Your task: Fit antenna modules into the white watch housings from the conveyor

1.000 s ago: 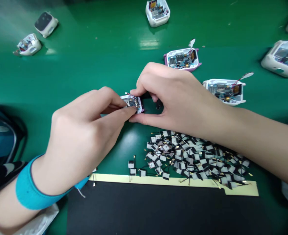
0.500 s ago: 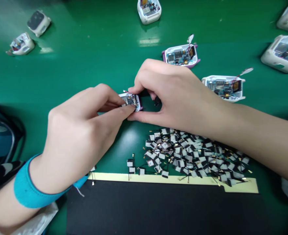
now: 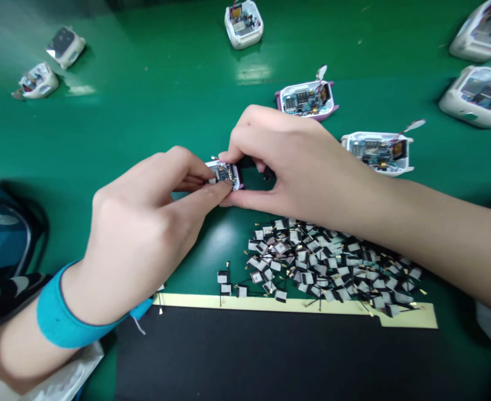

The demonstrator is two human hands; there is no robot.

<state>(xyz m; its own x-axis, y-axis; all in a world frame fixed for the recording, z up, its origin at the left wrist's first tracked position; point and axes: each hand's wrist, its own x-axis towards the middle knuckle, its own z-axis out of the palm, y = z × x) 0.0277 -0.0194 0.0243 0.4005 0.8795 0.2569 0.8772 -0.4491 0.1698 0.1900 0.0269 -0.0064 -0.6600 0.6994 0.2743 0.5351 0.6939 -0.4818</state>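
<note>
Both my hands meet over a small open electronics housing (image 3: 222, 174) with a circuit board inside and a pink-edged white shell. My left hand (image 3: 142, 236) pinches its near end between thumb and fingertips, and the thumb lies on the board. My right hand (image 3: 295, 161) grips the far end between thumb and forefinger. The fingers hide part of the housing. A small dark item (image 3: 267, 176) shows below my right palm, and I cannot tell what it is. A teal band (image 3: 67, 314) circles my left wrist.
A heap of small black-and-white patches with thin wires and gold tips (image 3: 324, 264) lies below my right forearm. Several open white housings (image 3: 306, 99) stand on the green bench (image 3: 103, 122). A beige-edged black mat (image 3: 270, 348) lies at the front. A blue bag (image 3: 3, 234) sits at left.
The whole scene has shifted slightly in the view with my head. My hands show the same hold on the small housing, with no clear change in grip.
</note>
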